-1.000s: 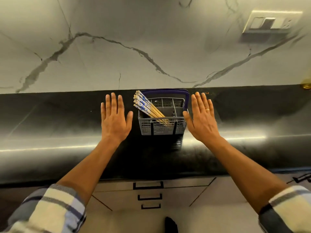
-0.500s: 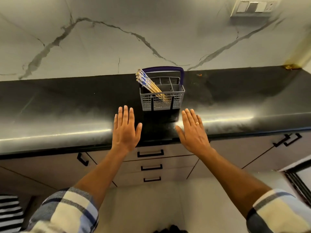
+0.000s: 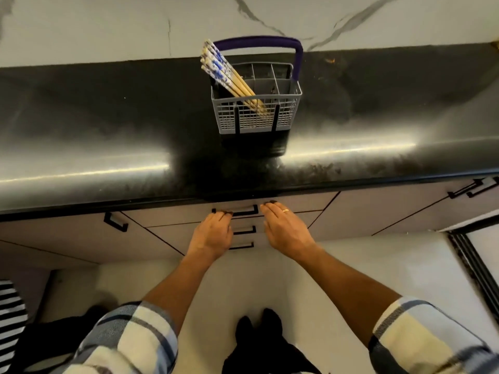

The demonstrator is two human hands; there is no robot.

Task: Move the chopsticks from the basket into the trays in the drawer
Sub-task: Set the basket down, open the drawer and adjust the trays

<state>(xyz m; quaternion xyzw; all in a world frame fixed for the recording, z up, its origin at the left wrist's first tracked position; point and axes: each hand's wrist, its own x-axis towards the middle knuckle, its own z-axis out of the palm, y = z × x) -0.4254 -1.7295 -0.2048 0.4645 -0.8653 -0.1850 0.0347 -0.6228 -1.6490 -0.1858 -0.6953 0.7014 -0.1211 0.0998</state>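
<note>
Now you are resting your left hand [image 3: 213,233] with fingertips curling at the top drawer's black bar handle [image 3: 244,210], grip unclear; your right hand [image 3: 286,230] is hovering open just beside it, while the blue-patterned wooden chopsticks [image 3: 229,76] are leaning leftward in the grey plastic basket [image 3: 256,114] up on the black countertop [image 3: 108,130].

Black countertop [image 3: 108,125] (glossy) bears a grey basket [image 3: 256,117] of chopsticks [image 3: 229,74]

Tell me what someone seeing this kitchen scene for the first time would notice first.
The eye lands on the grey basket with its purple handle, standing on the glossy black countertop near the wall, a bundle of blue-patterned chopsticks leaning out of its left corner. Below the counter edge, the left hand reaches the top drawer handle while the right hand hovers beside it, fingers straight. All three drawers look closed.
</note>
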